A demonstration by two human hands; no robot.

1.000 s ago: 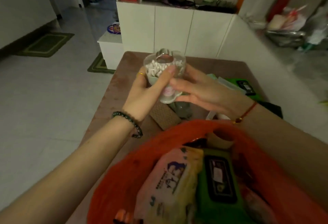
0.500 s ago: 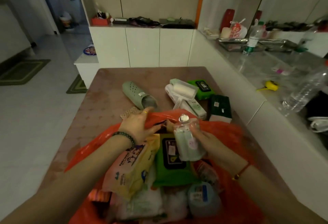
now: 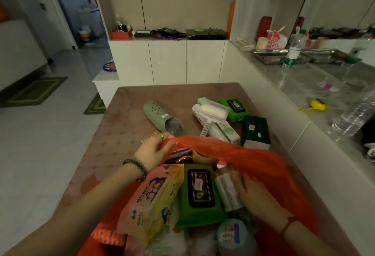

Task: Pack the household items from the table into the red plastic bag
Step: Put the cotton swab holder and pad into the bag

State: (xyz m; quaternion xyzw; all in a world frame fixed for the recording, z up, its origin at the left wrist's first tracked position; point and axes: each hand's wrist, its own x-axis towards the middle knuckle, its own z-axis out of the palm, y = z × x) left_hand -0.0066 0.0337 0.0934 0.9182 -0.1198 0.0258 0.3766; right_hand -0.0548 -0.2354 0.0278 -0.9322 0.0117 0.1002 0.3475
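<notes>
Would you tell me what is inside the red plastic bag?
The red plastic bag shows a pink-and-yellow wipes pack, a green wipes pack, a clear container in the right hand and a pale tub. Whatever lies beneath is covered.

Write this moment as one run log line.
left hand: holds red bag rim | right hand: holds clear jar inside bag | unpacked: lint roller
</notes>
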